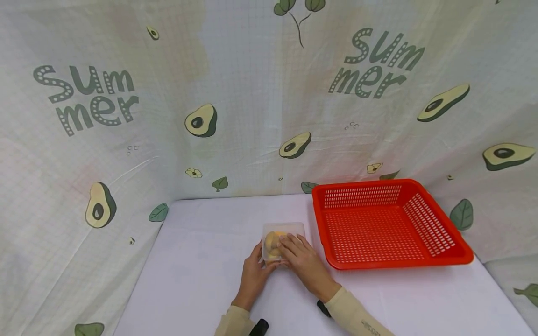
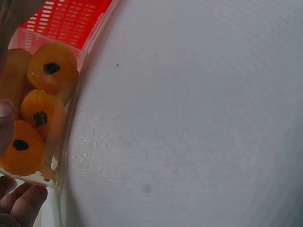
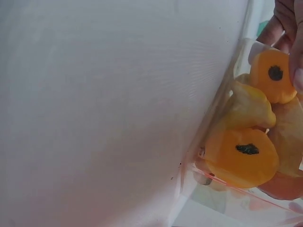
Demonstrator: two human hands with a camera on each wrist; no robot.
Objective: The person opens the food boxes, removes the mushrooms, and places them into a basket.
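A clear plastic box (image 1: 295,227) stands on the white table near the middle in the head view. Yellow-orange fruits with dark end marks (image 2: 43,111) fill it; they look like loquats, and some also show in the right wrist view as orange fruits (image 3: 242,158). My left hand (image 1: 253,275) grips the box's left side and near edge between fingers and thumb. From the right, my right hand (image 1: 306,265) lies over the top with its fingers fairly straight, covering part of the fruit. Whether those fingers touch a lid or the fruit I cannot tell.
To the right of the box sits a large red plastic basket (image 1: 437,260) with slotted walls. A white cloth covers the table (image 1: 197,261). Behind and at both sides hangs a curtain (image 1: 244,116) printed with avocados and leaves.
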